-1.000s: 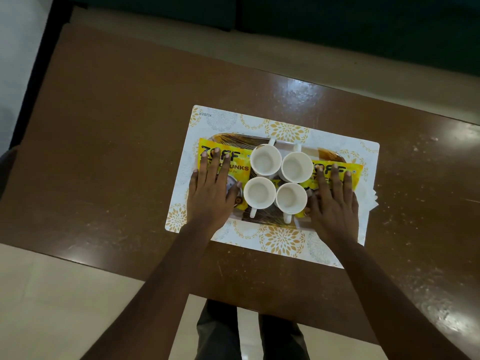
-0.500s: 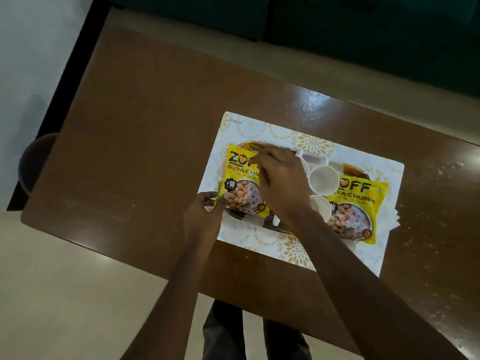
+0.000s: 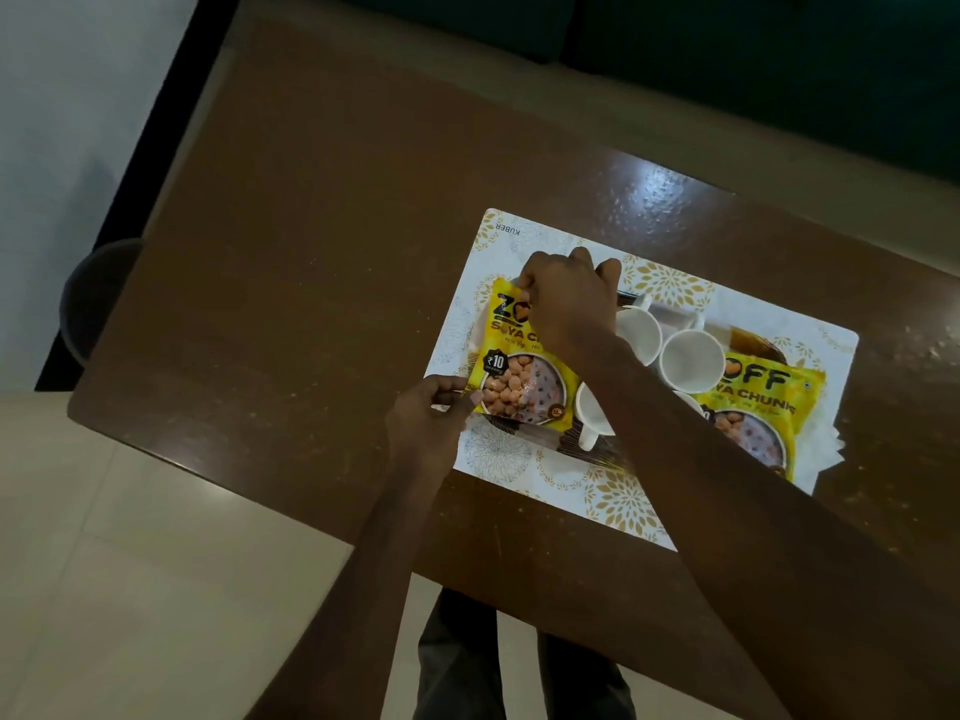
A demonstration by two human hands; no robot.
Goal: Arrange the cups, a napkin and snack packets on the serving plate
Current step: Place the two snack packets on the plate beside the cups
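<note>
A dark serving plate [image 3: 602, 452] lies on a white placemat [image 3: 613, 501] with gold flowers. Several white cups [image 3: 692, 361] stand grouped in its middle. A yellow snack packet [image 3: 514, 381] lies on the plate's left end. My left hand [image 3: 431, 423] pinches its lower left corner, and my right hand [image 3: 566, 298], reaching across, pinches its top edge. A second yellow snack packet [image 3: 758, 413] lies on the right end, partly behind my right forearm. A white napkin [image 3: 826, 449] sticks out from under it at the right.
The placemat sits on a brown wooden table [image 3: 311, 252], near its front edge. A dark round bin [image 3: 93, 298] stands on the floor past the table's left edge. A dark green sofa [image 3: 727, 54] runs along the far side.
Both hands lay flat on the two packets a second ago. My right hand has crossed to the left packet's top edge, and my left hand has taken its lower corner. The view shifted left.
</note>
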